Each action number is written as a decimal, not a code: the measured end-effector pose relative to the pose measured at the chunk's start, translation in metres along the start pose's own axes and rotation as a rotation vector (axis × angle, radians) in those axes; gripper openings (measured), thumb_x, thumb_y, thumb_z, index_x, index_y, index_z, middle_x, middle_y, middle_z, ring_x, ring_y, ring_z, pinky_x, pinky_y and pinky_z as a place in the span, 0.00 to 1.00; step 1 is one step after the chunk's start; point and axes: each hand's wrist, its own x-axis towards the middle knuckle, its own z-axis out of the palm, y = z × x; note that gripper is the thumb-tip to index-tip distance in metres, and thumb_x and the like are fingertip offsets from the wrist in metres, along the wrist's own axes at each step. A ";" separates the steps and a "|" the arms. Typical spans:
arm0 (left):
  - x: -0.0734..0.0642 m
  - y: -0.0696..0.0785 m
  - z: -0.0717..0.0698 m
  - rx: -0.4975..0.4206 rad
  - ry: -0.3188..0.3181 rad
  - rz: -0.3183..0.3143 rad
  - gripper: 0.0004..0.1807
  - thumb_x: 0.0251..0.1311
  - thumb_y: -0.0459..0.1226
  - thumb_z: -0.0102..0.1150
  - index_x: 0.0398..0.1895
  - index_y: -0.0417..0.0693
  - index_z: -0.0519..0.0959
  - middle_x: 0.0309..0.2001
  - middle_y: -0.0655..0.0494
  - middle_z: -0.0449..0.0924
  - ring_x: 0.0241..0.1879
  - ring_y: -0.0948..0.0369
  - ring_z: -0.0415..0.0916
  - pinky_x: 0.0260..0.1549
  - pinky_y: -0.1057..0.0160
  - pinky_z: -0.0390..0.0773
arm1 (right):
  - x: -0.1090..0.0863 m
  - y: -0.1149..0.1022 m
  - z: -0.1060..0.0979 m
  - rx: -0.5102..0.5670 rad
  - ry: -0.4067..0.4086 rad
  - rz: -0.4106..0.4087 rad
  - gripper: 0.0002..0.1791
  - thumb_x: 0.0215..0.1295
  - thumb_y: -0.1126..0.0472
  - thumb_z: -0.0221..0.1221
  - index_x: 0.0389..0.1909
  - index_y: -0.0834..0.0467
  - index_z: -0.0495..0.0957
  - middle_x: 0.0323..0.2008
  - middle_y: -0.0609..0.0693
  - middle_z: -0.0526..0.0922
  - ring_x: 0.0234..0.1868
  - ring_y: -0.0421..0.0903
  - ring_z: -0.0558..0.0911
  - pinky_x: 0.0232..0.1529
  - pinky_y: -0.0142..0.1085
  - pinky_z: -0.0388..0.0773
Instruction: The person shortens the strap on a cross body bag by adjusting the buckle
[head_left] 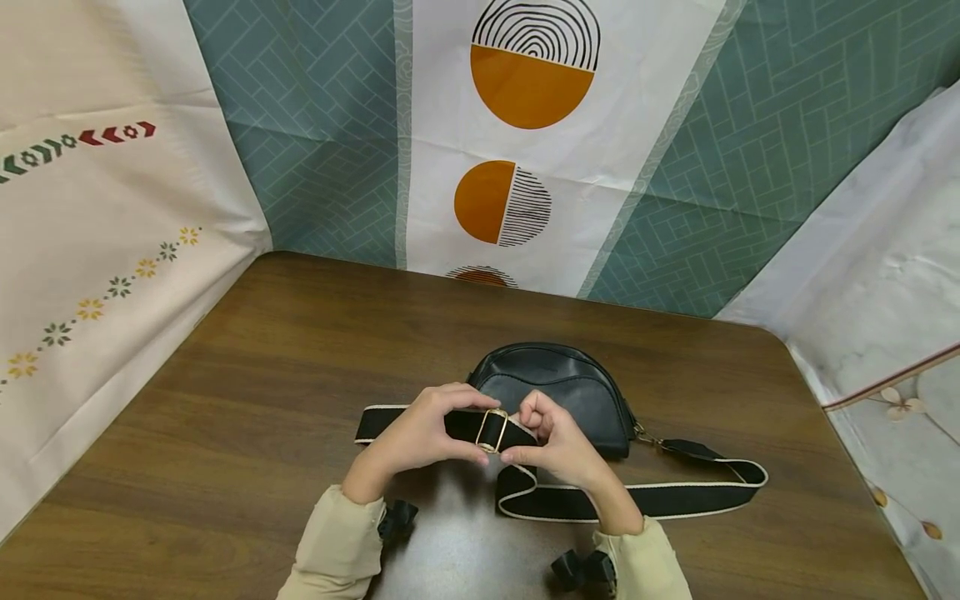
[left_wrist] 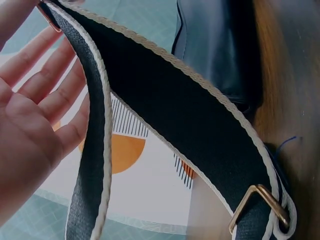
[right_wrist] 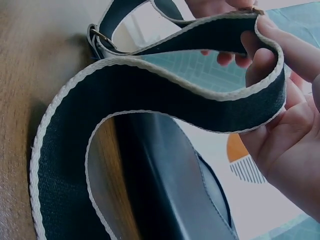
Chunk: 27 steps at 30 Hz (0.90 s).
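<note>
A black strap with cream braided edges (head_left: pixel 667 502) is stretched between both hands in front of a black half-round bag (head_left: pixel 562 387). My left hand (head_left: pixel 427 429) holds a gold slide buckle (head_left: pixel 480 430) on the strap, with index finger over the top and thumb below. In the left wrist view its other fingers (left_wrist: pixel 52 102) spread behind the strap. My right hand (head_left: pixel 558 450) grips the strap just right of the buckle. A loop of strap wraps around its curled fingers (right_wrist: pixel 260 67) in the right wrist view.
On the bag's right side a gold clasp (head_left: pixel 645 433) joins the strap's end. Another gold ring (left_wrist: pixel 270 205) sits on the strap in the left wrist view. The brown wooden table (head_left: pixel 262 467) lies beneath, with patterned cloth (head_left: pixel 315 125) hanging behind it.
</note>
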 end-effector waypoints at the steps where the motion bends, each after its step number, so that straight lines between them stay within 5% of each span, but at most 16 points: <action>1: 0.000 0.000 0.000 0.001 0.000 0.000 0.29 0.34 0.39 0.73 0.45 0.40 0.77 0.42 0.55 0.77 0.43 0.61 0.73 0.43 0.62 0.71 | -0.001 0.000 -0.001 0.007 0.000 0.009 0.21 0.50 0.71 0.62 0.31 0.70 0.56 0.27 0.48 0.78 0.27 0.39 0.74 0.26 0.29 0.72; 8: -0.003 0.001 0.001 0.012 0.029 -0.009 0.26 0.37 0.41 0.73 0.43 0.44 0.77 0.39 0.57 0.76 0.38 0.57 0.73 0.38 0.59 0.73 | -0.007 -0.003 -0.007 -0.050 0.026 0.124 0.11 0.58 0.72 0.55 0.38 0.76 0.69 0.24 0.47 0.81 0.23 0.36 0.76 0.23 0.27 0.73; 20: -0.003 0.003 0.007 0.033 0.030 0.002 0.24 0.38 0.35 0.69 0.44 0.41 0.75 0.40 0.55 0.76 0.39 0.64 0.73 0.40 0.61 0.73 | -0.008 -0.003 -0.001 -0.115 0.158 0.075 0.08 0.59 0.74 0.52 0.32 0.78 0.75 0.22 0.44 0.79 0.17 0.35 0.74 0.16 0.28 0.73; 27: -0.003 0.005 0.007 0.043 0.045 0.005 0.23 0.35 0.35 0.71 0.40 0.41 0.77 0.37 0.55 0.77 0.35 0.65 0.73 0.35 0.64 0.74 | -0.006 -0.003 0.003 -0.119 0.194 0.086 0.08 0.58 0.75 0.53 0.31 0.79 0.75 0.25 0.42 0.80 0.22 0.35 0.76 0.21 0.28 0.74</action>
